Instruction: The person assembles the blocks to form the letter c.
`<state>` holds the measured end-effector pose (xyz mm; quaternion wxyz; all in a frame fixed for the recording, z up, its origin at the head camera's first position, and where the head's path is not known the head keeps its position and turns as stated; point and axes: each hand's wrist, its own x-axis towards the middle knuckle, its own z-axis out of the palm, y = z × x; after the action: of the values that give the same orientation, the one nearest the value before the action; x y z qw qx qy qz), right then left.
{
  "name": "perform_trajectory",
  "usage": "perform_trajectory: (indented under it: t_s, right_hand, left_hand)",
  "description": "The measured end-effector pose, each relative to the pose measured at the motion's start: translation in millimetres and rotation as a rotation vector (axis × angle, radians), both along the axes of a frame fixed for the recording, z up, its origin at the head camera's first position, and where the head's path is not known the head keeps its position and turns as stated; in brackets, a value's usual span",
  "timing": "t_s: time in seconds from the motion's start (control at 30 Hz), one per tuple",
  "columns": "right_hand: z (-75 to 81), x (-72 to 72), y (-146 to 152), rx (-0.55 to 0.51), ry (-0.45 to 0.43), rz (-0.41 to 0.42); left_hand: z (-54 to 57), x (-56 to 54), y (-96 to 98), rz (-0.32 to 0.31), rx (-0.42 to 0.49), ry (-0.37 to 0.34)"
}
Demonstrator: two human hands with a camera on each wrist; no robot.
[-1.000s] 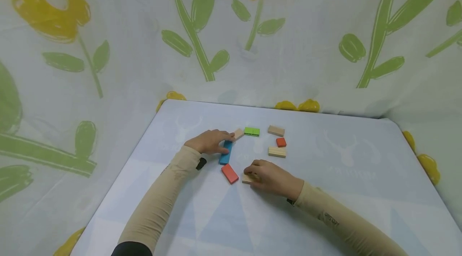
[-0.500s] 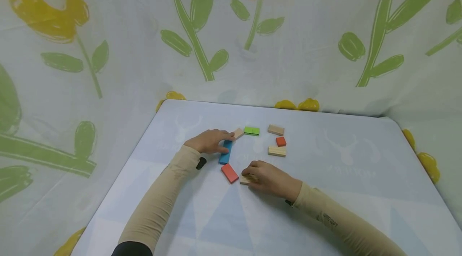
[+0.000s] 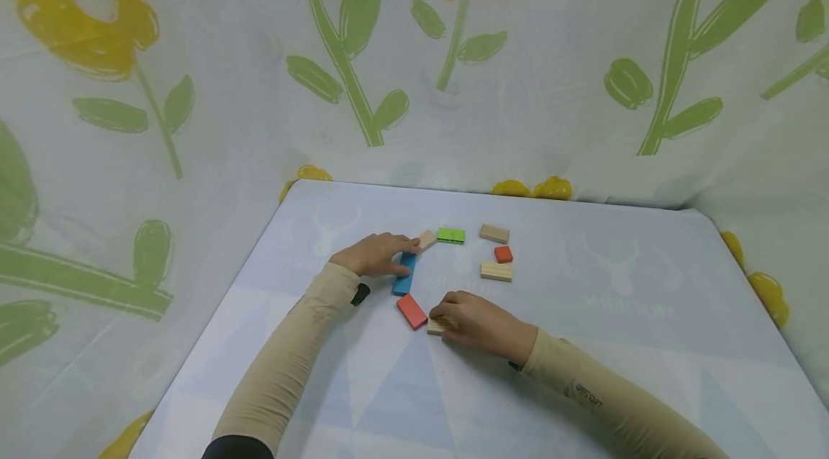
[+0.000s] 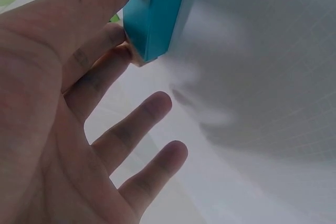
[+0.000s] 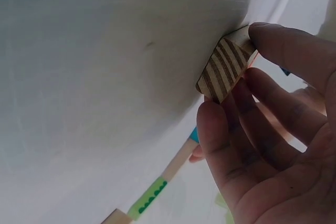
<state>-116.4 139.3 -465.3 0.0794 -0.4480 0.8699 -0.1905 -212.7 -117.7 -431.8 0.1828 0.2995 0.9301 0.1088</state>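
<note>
My left hand (image 3: 376,255) lies at the upper end of a blue block (image 3: 404,275), thumb on its side. In the left wrist view the index and middle fingertips touch the corner by the blue block (image 4: 149,19), while the other two fingers stretch out free. A pale wooden block (image 3: 427,240) adjoins that end, partly behind the fingers. My right hand (image 3: 486,322) pinches a striped wooden block (image 5: 223,69) between thumb and fingers, low at the table. Its left end is right at the lower corner of a red block (image 3: 411,311), which slants below the blue one.
A green block (image 3: 450,235) lies beyond the pale one. To its right are a wooden block (image 3: 495,232), a small red block (image 3: 503,254) and another wooden block (image 3: 496,271), forming a curve on the white patterned table (image 3: 602,387). A flower-printed curtain (image 3: 550,85) hangs behind.
My right hand has slid the striped wooden block a short way left, narrowing the space to the red block. The left hand has stayed in place.
</note>
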Motion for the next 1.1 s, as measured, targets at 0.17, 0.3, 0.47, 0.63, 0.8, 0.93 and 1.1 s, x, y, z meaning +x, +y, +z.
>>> perform_trajectory:
  t_s: [0.17, 0.3, 0.47, 0.63, 0.8, 0.93, 1.1]
  right_hand:
    - [0.4, 0.9, -1, -0.004, -0.002, -0.005]
    - [0.1, 1.4, -1, -0.014, -0.007, -0.004]
    - [-0.4, 1.5, -2, -0.011, -0.001, -0.006]
    - [0.1, 1.5, -2, -0.005, 0.001, -0.018]
    - [4.9, 1.9, 3, -0.015, -0.008, -0.052]
    - [15.2, 0.3, 11, -0.044, -0.013, -0.132]
    - [21.6, -6.2, 28, -0.096, 0.049, -0.205]
  left_hand:
    - [0.5, 0.3, -0.5, -0.006, 0.005, 0.003]
    - [0.1, 1.0, -0.7, 0.003, 0.009, -0.007]
    - [0.3, 1.0, -1.1, 0.008, 0.012, -0.016]
    - [0.9, 1.2, -0.9, 0.006, 0.011, -0.017]
    - [0.9, 1.5, 0.0, -0.011, 0.006, -0.008]
    - [0.5, 1.0, 0.1, -0.009, 0.001, -0.006]
    - [-0.6, -0.1, -0.5, -0.008, 0.002, -0.005]
